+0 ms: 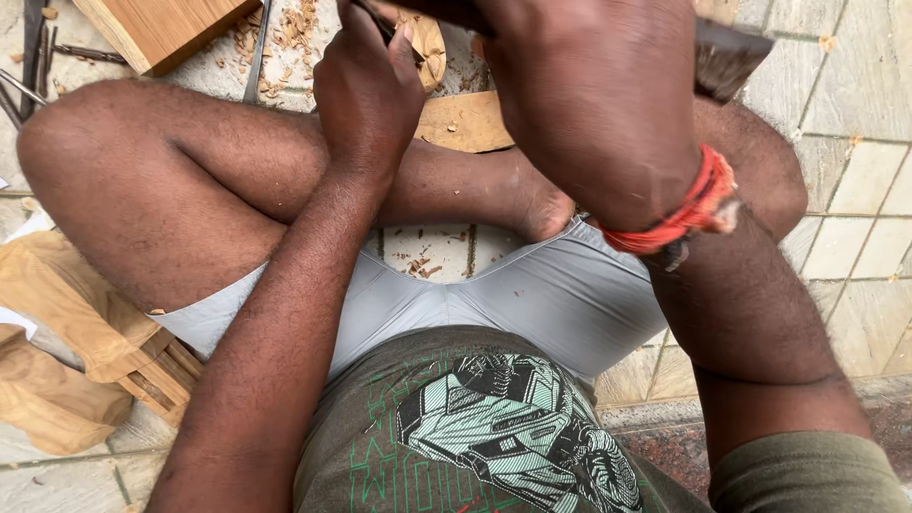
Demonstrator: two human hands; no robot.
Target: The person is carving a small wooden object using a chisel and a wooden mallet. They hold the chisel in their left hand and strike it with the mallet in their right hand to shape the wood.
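I sit cross-legged on a tiled floor. My left hand [366, 90] is closed around a thin dark tool whose upper end leaves the frame at the top; it rests against a light wooden workpiece [463, 122] lying past my shin. My right hand [594, 100], with a red thread band [698, 204] at the wrist, is raised close to the camera and grips a dark blocky mallet [730, 59], whose head sticks out to the right. Most of the workpiece is hidden behind both hands.
A thick wooden block [161, 28] lies at the top left, with wood chips [290, 28] scattered beside it. Thin metal tools [33, 57] lie at the far left. Carved light wooden pieces [71, 323] sit by my left thigh. A stone kerb [665, 418] runs lower right.
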